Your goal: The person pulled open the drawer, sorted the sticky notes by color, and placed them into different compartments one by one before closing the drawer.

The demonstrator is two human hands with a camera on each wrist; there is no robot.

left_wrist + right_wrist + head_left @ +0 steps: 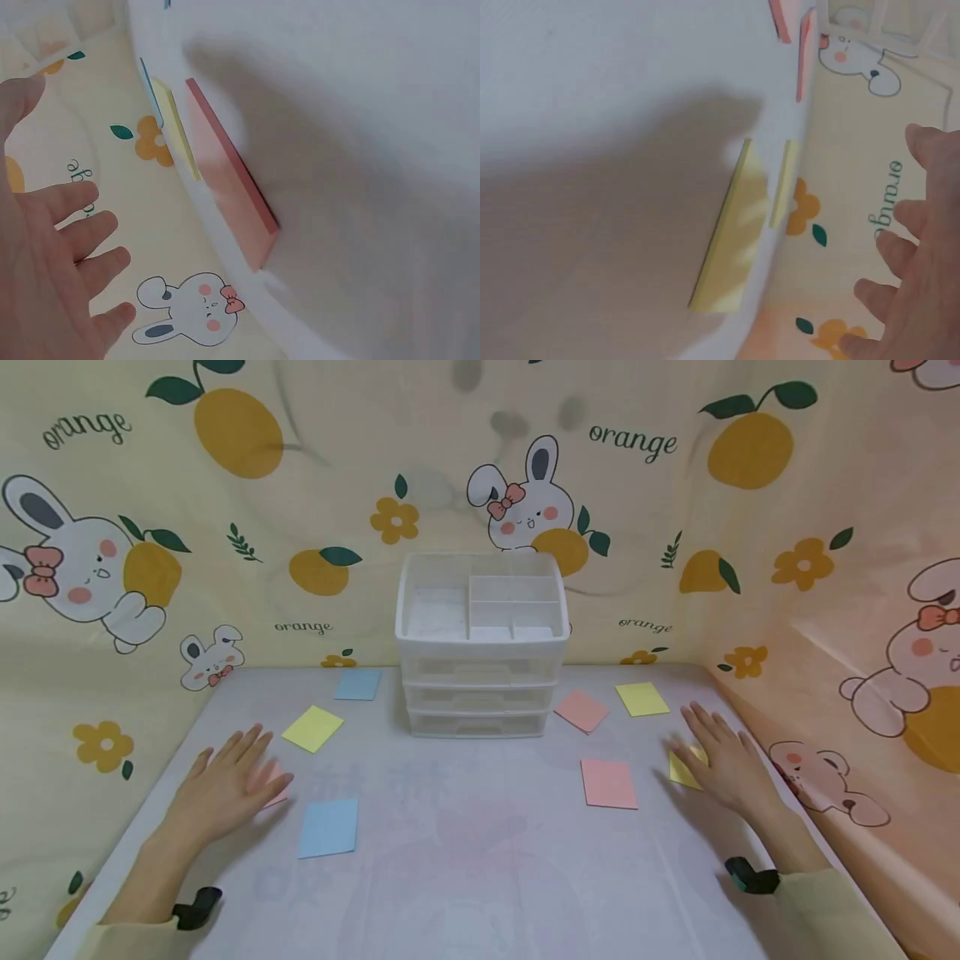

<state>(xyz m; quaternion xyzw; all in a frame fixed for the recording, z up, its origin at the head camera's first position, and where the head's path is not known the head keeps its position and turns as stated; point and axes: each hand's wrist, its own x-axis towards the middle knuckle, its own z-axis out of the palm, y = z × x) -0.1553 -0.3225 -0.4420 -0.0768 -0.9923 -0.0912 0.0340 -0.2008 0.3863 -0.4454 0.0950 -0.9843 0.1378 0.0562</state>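
Left grip (pixel 221 789) hung spread, empty; pink pad (pixel 229 180) lay below its thumb side. Right grip (pixel 731 768), likewise spread and empty, had a yellow pad (pixel 733 240) below.

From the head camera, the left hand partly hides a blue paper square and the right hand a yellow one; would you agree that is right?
Not quite: the left hand partly hides a pink square, not a blue one, as the head view shows. The rest stands.
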